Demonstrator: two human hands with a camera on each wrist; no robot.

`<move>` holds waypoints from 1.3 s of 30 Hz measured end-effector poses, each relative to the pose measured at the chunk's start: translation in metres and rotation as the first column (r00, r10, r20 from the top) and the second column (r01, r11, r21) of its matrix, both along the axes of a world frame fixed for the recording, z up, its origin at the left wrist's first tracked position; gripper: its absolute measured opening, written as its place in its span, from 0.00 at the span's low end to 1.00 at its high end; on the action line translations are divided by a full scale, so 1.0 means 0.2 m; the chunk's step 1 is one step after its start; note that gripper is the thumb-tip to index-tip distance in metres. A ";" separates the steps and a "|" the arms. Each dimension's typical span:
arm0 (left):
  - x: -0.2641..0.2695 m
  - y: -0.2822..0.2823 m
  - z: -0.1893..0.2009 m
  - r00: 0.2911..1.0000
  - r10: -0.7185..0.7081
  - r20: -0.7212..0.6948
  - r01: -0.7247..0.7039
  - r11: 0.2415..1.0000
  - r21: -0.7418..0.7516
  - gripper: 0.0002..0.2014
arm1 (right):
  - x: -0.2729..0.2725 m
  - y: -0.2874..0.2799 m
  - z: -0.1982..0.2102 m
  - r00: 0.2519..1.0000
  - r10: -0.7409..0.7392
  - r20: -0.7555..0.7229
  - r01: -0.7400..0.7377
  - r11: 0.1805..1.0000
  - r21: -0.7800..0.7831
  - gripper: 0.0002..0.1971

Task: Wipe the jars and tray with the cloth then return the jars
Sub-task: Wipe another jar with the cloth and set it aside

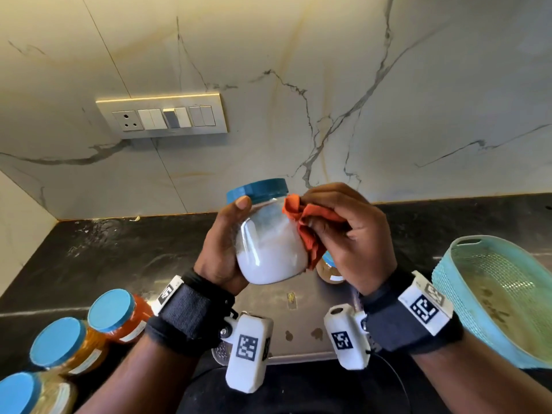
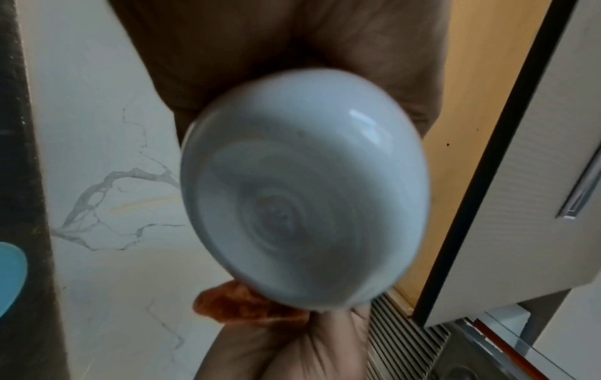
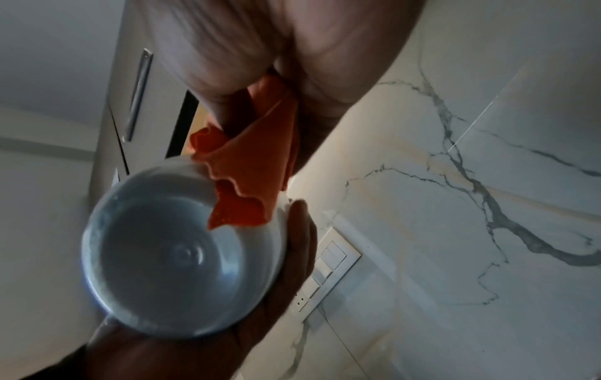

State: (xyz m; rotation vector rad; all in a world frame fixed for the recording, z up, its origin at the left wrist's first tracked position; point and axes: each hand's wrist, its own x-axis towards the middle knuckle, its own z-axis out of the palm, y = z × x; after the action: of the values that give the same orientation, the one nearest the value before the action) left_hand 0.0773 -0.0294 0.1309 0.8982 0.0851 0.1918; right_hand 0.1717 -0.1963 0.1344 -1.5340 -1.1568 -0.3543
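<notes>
- Head view: white-filled jar (image 1: 270, 246) is held aloft over the counter, gripped by left hand (image 1: 222, 249); orange cloth (image 1: 304, 228) is pinched in right hand (image 1: 349, 234), pressed to jar's side
- Jar should be rotated under the cloth, lid kept upward; firm grip advised; tray (image 1: 490, 297) waits at right

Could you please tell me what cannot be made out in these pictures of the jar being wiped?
- Head view: a small jar on the counter, mostly hidden behind the right hand and orange cloth; contents unclear.
- Head view: the teal basket is cut off by the right edge.
- Left wrist view: the white jar is motion-blurred and hides the left hand's fingers.
- Neither wrist view shows the jar's lid.
</notes>
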 end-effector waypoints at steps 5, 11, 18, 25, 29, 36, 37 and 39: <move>0.02 0.06 0.02 0.996 0.086 0.009 -0.086 0.996 -0.027 0.37 | -0.05 -0.04 -0.03 0.997 0.079 -0.020 -0.080 0.994 -0.078 0.08; 0.03 0.08 0.05 0.975 0.222 0.024 -0.223 0.975 0.000 0.49 | -0.13 -0.06 -0.18 0.993 0.087 -0.074 -0.095 0.988 -0.118 0.06; 0.02 0.10 0.04 0.975 0.221 0.018 -0.221 0.960 0.173 0.46 | -0.14 -0.03 -0.17 0.997 -0.046 0.068 0.049 0.998 -0.035 0.09; -0.01 0.06 0.00 0.985 0.163 0.065 -0.174 0.950 0.261 0.45 | -0.02 0.03 -0.08 0.993 -0.005 -0.114 0.006 1.000 0.007 0.11; -0.06 0.11 0.03 0.978 0.187 0.087 -0.206 0.912 0.355 0.51 | -0.02 0.04 -0.10 0.948 0.114 -0.297 -0.133 0.990 -0.044 0.14; -0.41 0.30 0.06 0.970 0.238 0.054 -0.201 0.652 0.731 0.55 | -0.12 0.03 -0.26 0.957 0.148 -0.249 -0.229 0.914 -0.336 0.14; -0.49 0.34 0.04 0.964 0.263 0.024 -0.179 0.585 0.791 0.55 | -0.14 0.05 -0.28 0.950 0.165 -0.266 -0.253 0.906 -0.340 0.13; -0.61 0.39 -0.02 0.961 0.276 -0.038 -0.096 0.458 0.884 0.55 | -0.17 0.05 -0.31 0.946 0.145 -0.290 -0.245 0.906 -0.345 0.13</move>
State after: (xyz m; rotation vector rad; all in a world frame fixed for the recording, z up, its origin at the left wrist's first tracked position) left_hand -0.0439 0.0495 0.1278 1.9782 0.2729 0.3809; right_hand 0.1373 -0.1857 0.0724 -1.7136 -1.2027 0.2174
